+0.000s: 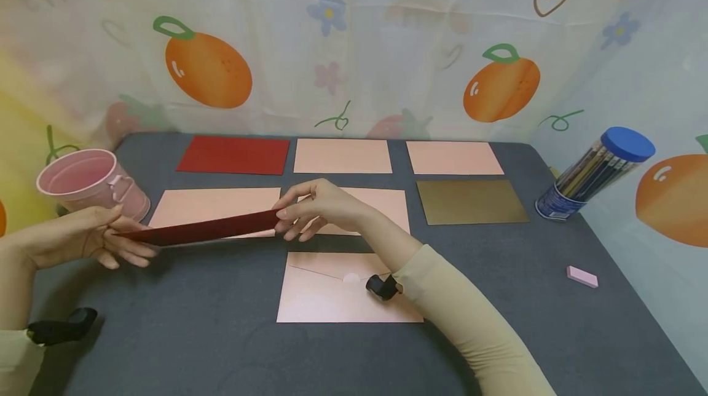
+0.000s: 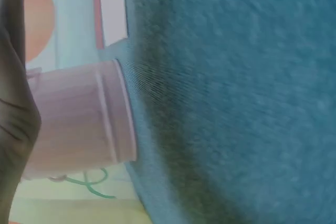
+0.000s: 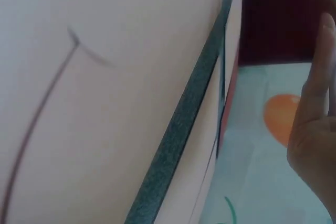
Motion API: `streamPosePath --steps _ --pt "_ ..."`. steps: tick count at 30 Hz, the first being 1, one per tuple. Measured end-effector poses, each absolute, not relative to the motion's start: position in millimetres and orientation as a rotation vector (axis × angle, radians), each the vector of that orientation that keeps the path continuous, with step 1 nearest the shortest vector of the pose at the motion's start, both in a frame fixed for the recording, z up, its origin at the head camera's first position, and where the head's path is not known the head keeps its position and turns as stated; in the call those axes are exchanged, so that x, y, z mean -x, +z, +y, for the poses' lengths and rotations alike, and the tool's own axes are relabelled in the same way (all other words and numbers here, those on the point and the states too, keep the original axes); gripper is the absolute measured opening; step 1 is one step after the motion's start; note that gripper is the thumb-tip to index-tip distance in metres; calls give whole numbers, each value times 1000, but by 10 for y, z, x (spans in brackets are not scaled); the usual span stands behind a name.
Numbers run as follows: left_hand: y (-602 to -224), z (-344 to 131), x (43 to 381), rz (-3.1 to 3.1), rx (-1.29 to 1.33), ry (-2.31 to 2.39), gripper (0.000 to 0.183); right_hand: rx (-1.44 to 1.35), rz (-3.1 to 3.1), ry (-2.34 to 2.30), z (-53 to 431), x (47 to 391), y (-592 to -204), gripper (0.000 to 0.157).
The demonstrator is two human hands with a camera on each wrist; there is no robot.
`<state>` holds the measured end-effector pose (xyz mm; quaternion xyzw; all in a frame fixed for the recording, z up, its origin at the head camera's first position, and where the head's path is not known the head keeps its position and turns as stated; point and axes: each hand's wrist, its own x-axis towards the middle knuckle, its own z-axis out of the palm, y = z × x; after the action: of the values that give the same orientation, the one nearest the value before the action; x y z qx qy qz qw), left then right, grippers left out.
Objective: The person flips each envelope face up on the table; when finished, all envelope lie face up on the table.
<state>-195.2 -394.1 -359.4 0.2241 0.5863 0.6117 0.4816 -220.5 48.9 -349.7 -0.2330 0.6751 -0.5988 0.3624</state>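
Observation:
A dark red envelope (image 1: 210,227) is held up off the table between both hands, seen nearly edge-on and slanting up to the right. My left hand (image 1: 105,239) holds its left end, with fingers below it. At the other end my right hand (image 1: 318,208) pinches the corner between thumb and fingers. In the right wrist view the dark red envelope (image 3: 278,19) shows its flat face beside the right hand (image 3: 315,119). Below the right forearm lies a pink envelope (image 1: 326,300) with a pointed flap and round seal. The left wrist view shows only part of the left hand (image 2: 16,114).
Behind the hands lie a red envelope (image 1: 235,155), several pale pink ones such as this envelope (image 1: 343,156), and a gold envelope (image 1: 472,202). A pink bucket (image 1: 91,181) stands at left. At right are a tilted pencil tube (image 1: 594,174) and a pink eraser (image 1: 582,277).

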Motion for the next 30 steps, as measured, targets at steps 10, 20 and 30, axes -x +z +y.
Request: streamPosePath --steps 10,20,30 --pt "-3707 -3840 1897 1809 -546 1351 41 491 1660 -1546 461 2210 -3606 11" --pt "-3719 -3697 1905 1939 -518 1409 41 248 1667 -1688 443 2236 -3658 44" --pt "-3567 -3313 1969 2064 -507 1277 68 311 1784 -1635 462 2272 -3609 32"
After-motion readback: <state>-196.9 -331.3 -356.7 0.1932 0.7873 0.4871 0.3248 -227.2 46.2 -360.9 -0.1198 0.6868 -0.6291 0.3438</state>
